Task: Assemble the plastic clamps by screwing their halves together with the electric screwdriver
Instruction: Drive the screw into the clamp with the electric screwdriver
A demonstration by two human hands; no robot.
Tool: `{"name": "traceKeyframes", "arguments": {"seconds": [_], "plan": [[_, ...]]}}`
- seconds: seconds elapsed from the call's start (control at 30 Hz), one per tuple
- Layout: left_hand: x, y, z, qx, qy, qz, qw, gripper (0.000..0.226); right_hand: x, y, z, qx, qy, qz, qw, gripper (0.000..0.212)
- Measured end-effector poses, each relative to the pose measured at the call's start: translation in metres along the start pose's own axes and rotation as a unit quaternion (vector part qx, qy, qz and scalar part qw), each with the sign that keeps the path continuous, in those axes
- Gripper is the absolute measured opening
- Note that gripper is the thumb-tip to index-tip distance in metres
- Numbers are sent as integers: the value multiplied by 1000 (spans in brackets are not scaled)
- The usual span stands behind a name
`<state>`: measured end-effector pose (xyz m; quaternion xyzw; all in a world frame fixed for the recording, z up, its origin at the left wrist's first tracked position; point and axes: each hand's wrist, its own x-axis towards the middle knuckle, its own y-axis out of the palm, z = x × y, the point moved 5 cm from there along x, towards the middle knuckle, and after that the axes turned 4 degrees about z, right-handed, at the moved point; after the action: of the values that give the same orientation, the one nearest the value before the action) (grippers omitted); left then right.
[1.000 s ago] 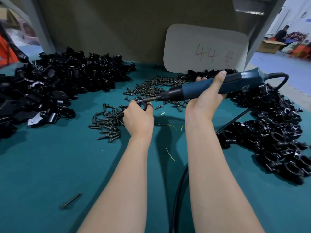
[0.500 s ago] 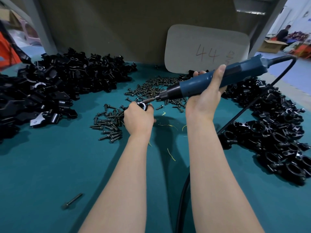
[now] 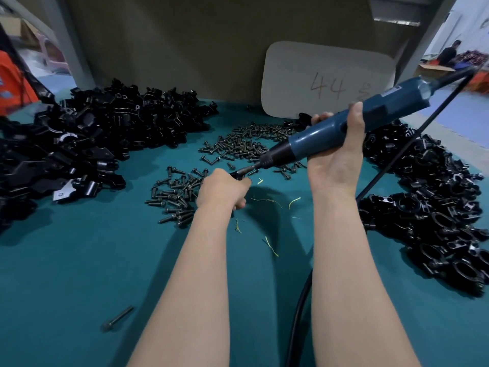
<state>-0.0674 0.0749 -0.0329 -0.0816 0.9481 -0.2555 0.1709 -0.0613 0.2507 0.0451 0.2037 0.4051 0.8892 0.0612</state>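
Screws (image 3: 238,147) and black plastic parts crowd a teal-covered desk (image 3: 79,274), where a person's left hand (image 3: 222,189) grips a small black clamp (image 3: 236,176), its fingers (image 3: 239,205) curled round the piece just in front of the scattered screws. The right hand (image 3: 336,165) grasps the blue electric screwdriver (image 3: 370,115), fingers wrapped round the barrel and the thumb laid up its side. The tool tilts down to the left and its bit meets the clamp. A black cable (image 3: 299,313) lies on the desk between the forearms. A heap of clamp halves (image 3: 105,128) fills the desk's left side, and a pile of ring-shaped clamps (image 3: 436,221) lies on the right. A lone screw (image 3: 117,318) rests near the front left, and yellow shreds (image 3: 270,242) dot the surface by the hands. A pale card (image 3: 328,80) marked "44" leans against a drab back panel (image 3: 185,35). Beyond the right post, a blurred person (image 3: 449,53) appears in a bright workshop.
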Motion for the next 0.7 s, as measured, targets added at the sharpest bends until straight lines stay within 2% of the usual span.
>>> {"name": "traceKeyframes", "arguments": {"seconds": [0.07, 0.2, 0.4, 0.5, 0.63, 0.7], "plan": [[0, 1, 0, 4, -8, 20, 1000, 25, 1, -2, 3, 2, 0, 1, 1000, 54], [-1, 4, -4, 10, -7, 43, 999, 27, 3, -1, 8, 15, 0, 20, 1000, 36], [-5, 3, -8, 14, -13, 67, 998, 27, 3, 7, 14, 38, 3, 95, 995, 59], [-9, 0, -8, 30, -31, 89, 995, 27, 4, 6, 12, 44, 11, 103, 994, 64], [-14, -7, -10, 54, -37, 113, 991, 26, 4, 2, 12, 68, 18, 95, 993, 61], [-15, -7, -11, 69, -37, 115, 990, 27, 3, 2, 13, 52, 20, 84, 995, 48]]}}
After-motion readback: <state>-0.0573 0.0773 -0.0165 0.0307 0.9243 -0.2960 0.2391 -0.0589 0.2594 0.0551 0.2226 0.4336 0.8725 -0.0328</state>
